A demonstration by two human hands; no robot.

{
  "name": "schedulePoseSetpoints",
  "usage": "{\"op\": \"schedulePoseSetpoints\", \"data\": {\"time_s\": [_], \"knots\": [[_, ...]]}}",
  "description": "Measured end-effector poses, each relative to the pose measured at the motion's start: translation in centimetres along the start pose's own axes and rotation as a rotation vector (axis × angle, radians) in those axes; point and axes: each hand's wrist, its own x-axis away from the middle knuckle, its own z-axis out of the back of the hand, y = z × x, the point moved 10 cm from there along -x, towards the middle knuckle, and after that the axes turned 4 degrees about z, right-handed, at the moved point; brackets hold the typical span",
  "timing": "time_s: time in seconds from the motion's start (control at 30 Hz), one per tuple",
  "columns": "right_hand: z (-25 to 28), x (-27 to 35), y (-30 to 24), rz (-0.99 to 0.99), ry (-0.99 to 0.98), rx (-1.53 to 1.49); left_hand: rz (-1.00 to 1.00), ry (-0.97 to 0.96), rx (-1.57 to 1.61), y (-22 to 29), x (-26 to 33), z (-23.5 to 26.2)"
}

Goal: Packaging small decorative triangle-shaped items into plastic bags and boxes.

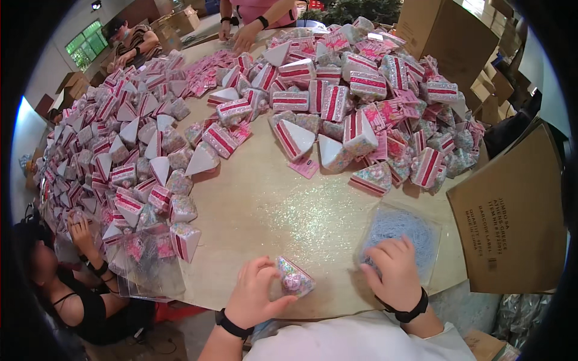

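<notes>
Near the counter's [265,210] front edge I log my left hand [256,295], fingers wrapped around one wedge-shaped cake box [293,278] with sprinkle print, resting on the surface. Just beside it to the right, my right hand [394,271] lies fingers-down in a clear tray of pale blue shredded filler [400,231], loosely curled on the strands. Farther back: heaped pink-striped wedge boxes [337,102]; brown cartons [512,216] at right.

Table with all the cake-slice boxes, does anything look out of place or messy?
The wedge boxes lie heaped and tipped every way rather than stacked, and one flat pink card lies loose on the bare table. Nothing looks spilled or broken. The left hand holds one small wedge.
</notes>
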Motion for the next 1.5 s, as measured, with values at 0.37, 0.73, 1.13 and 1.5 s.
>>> {"op": "schedulePoseSetpoints", "data": {"time_s": [0.37,0.73,1.13,1.5], "knots": [[-1.6,1.0,-1.9,0.116,0.012,-0.386,0.286,0.707,-0.193,-5.9,6.0,14.9],[-8.3,-1.5,-6.9,0.228,-0.167,-0.405,0.489,0.511,-0.577,-10.4,4.8,13.0],[-5.1,-1.3,-4.6,0.126,-0.088,-0.388,0.285,0.354,-0.276,-7.1,0.2,6.7],[-6.9,-2.0,-8.1,0.377,-0.417,-0.514,0.026,0.266,-0.109,-1.4,-2.5,8.6]]}}
